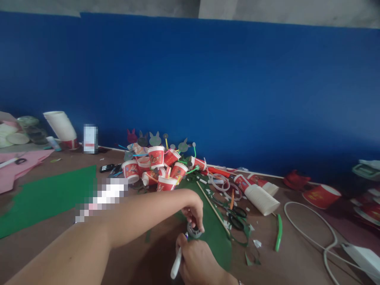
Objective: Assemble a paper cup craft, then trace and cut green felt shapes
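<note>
My left hand [194, 211] reaches down with bent fingers onto a small grey ring [194, 233], perhaps a tape roll. The ring rests on dark green paper [218, 243], and the fingers grip its upper rim. Closed around a white marker pen [176, 264], my right hand [200, 259] is just in front of the ring. The marker's dark tip end points up beside the ring's left edge; whether it touches the paper I cannot tell. My left forearm crosses in front of part of the table.
Red paper cups [156, 156] with animal-head cutouts are heaped at the back. Black scissors [237, 217], paper scraps, a thin wooden stick [212, 208] and stacked white cups [263, 199] lie right. Green sheet [68, 190] and phone [90, 138] stand left; a white cable [323, 221] curls right.
</note>
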A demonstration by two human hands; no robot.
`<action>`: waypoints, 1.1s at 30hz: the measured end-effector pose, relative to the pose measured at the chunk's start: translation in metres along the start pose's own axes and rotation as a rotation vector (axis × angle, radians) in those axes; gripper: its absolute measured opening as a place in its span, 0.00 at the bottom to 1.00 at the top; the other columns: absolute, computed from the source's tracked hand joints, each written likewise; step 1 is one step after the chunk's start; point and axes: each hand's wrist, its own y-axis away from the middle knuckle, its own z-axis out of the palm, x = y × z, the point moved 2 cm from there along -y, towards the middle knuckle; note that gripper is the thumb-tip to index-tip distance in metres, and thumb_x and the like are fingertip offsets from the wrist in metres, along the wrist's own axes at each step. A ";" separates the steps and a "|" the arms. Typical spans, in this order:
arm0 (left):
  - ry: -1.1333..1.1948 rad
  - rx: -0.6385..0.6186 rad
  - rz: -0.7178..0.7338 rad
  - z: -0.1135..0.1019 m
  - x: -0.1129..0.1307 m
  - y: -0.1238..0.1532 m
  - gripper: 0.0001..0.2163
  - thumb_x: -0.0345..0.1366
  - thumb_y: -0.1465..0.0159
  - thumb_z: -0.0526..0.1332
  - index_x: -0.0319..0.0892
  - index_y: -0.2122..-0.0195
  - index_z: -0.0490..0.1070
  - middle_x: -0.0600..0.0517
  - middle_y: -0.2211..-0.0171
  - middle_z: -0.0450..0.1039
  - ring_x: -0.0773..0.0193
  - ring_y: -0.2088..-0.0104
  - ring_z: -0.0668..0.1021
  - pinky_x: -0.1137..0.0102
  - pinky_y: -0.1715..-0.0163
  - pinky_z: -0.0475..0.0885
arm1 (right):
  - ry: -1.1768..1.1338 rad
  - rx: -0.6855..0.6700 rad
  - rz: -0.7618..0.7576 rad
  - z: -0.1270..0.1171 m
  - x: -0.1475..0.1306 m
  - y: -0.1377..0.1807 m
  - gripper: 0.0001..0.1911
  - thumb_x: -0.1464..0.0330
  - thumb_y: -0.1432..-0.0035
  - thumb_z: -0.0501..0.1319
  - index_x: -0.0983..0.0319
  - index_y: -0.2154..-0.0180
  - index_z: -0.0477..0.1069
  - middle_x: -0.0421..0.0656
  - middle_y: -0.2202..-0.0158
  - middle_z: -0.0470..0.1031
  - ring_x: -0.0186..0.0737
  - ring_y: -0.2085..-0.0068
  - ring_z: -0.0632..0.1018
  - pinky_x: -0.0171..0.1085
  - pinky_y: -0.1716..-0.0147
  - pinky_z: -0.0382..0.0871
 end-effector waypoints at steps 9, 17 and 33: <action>-0.024 0.010 0.014 0.000 0.002 0.004 0.19 0.41 0.50 0.66 0.39 0.92 0.67 0.53 0.87 0.66 0.72 0.86 0.65 0.78 0.88 0.53 | -0.056 -0.045 -0.050 -0.002 0.020 0.014 0.11 0.75 0.48 0.53 0.62 0.64 0.70 0.45 0.74 0.78 0.40 0.75 0.77 0.33 0.81 0.49; -0.031 -0.009 0.037 0.000 0.001 0.002 0.18 0.43 0.51 0.67 0.39 0.92 0.68 0.53 0.87 0.67 0.71 0.86 0.65 0.78 0.88 0.54 | -0.361 -0.025 -0.053 -0.024 0.036 0.034 0.06 0.72 0.46 0.53 0.62 0.73 0.66 0.38 0.79 0.69 0.30 0.80 0.63 0.29 0.81 0.51; -0.043 0.003 0.014 -0.001 0.002 0.007 0.17 0.42 0.58 0.70 0.38 0.93 0.68 0.52 0.89 0.65 0.72 0.87 0.63 0.77 0.89 0.52 | -1.117 -0.045 0.011 -0.020 0.091 0.019 0.08 0.69 0.51 0.49 0.60 0.80 0.56 0.32 0.88 0.55 0.28 0.85 0.55 0.30 0.84 0.44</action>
